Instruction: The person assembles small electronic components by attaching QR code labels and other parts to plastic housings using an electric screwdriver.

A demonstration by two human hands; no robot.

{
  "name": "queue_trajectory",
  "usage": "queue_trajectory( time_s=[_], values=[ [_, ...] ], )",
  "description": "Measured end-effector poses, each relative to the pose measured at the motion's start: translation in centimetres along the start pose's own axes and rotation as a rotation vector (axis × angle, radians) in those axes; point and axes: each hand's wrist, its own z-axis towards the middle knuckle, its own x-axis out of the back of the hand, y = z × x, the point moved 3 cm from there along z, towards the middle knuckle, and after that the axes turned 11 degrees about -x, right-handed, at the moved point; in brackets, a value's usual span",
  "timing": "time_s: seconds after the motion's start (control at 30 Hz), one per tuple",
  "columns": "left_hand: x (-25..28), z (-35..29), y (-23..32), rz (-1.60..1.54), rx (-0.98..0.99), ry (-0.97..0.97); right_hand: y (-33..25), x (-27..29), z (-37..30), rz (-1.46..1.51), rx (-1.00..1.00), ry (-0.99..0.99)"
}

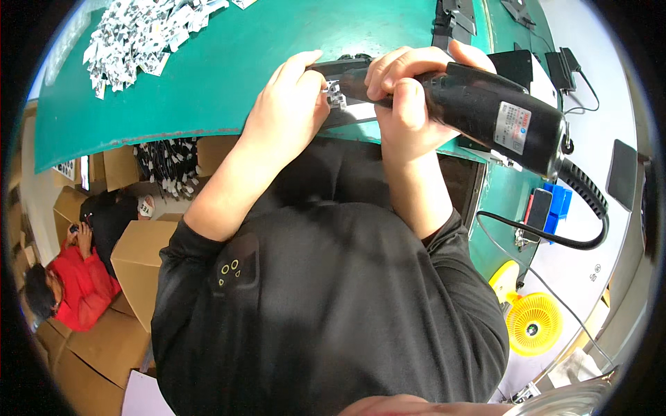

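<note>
A black corded electric screwdriver with a cylindrical plastic body [485, 111] is gripped in the closed right hand [409, 97] at upper centre of the frame; its tip is hidden behind the fingers. A small silver metal bracket [335, 93], lying on a long black flat part [347, 69] over the green work mat [208, 76], is pinched by the left hand [288, 104]. The bit could slip off and strike the nearby fingertips; the bracket could be twisted out of the pinch.
</note>
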Motion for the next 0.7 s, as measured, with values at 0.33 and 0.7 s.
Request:
queue_trajectory(
  time_s=[0.33, 0.7],
  values=[
    [-0.4, -0.3, -0.3, -0.035, -0.005, 0.012, 0.4, -0.2, -0.2, -0.021, 0.043, -0.029],
    [-0.7, -0.3, -0.9, -0.073, -0.067, 0.050, 0.5, -1.1, 0.0, -0.228, 0.112, -0.269]
  ],
)
